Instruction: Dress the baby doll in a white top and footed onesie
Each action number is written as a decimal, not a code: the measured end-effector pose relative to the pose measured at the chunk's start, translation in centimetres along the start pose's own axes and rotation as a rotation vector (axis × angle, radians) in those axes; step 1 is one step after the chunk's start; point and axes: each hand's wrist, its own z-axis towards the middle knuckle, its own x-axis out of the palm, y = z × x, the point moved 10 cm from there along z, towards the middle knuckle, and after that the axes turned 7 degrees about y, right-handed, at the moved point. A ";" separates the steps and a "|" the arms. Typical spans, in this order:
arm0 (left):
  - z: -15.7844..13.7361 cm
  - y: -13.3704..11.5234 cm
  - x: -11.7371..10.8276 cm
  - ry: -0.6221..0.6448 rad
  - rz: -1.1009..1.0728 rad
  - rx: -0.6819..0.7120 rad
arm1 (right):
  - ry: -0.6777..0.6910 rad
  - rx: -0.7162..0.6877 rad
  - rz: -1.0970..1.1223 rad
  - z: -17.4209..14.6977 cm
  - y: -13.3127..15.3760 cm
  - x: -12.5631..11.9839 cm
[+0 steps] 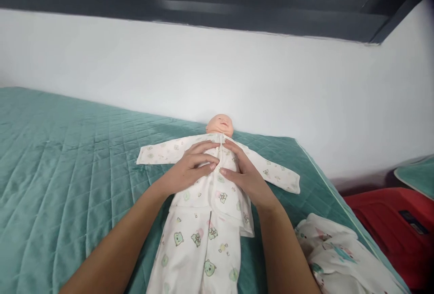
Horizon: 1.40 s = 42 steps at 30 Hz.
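Note:
A baby doll (219,124) lies on its back, head toward the wall, in a white long-sleeved top (195,197) with a small animal print. Its sleeves stretch out to both sides. White pants (193,249) with green bear prints cover the lower part. My left hand (195,165) rests on the left half of the chest, fingers extended toward the front seam. Across the seam, my right hand (242,170) lies on the other half, thumb and fingers apart. Both hands touch the top and are open. The fingers partly hide the seam.
A green quilted cover (84,163) spreads beneath the doll. Crumpled white printed cloth (339,253) lies at the lower right, near the edge. Beyond that edge is a red plastic object (386,221). A white wall (217,68) and a dark window frame (237,9) stand behind.

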 end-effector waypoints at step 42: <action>-0.3 -1.9 -0.5 -0.226 0.155 0.017 | -0.083 -0.117 -0.046 0.1 2.0 0.4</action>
